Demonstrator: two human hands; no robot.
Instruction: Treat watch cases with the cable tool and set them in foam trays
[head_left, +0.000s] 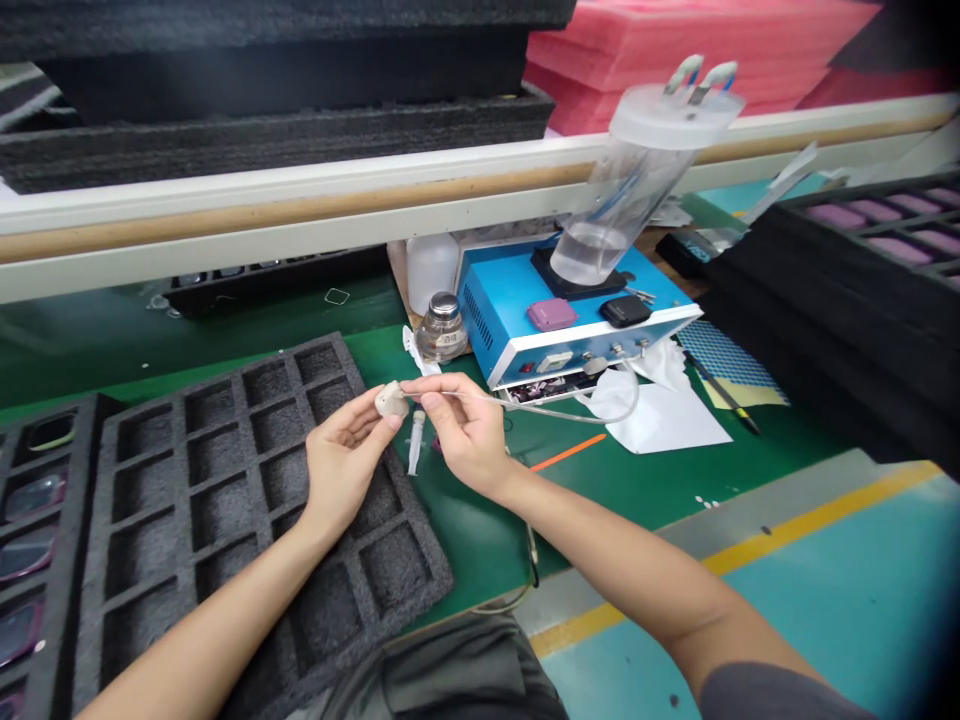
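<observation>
My left hand (349,440) pinches a small off-white piece (391,400) between thumb and fingertips, above the edge of the black foam tray (255,430). From the right, my right hand (469,425) grips a thin clear tube (540,408) like a pen, its narrow tip touching or very close to the off-white piece. The tube loops back towards the front of a blue box-shaped machine (495,290). Just below the hands lies a syringe (416,440) on the green mat. What the off-white piece is, I cannot make out.
A clear cylinder (637,180) with some liquid stands tilted in view on the machine, beside a purple case (553,314) and a black case (625,311). A glass bottle (442,328) is left of it. An orange stick (568,452) and white paper (675,420) lie right.
</observation>
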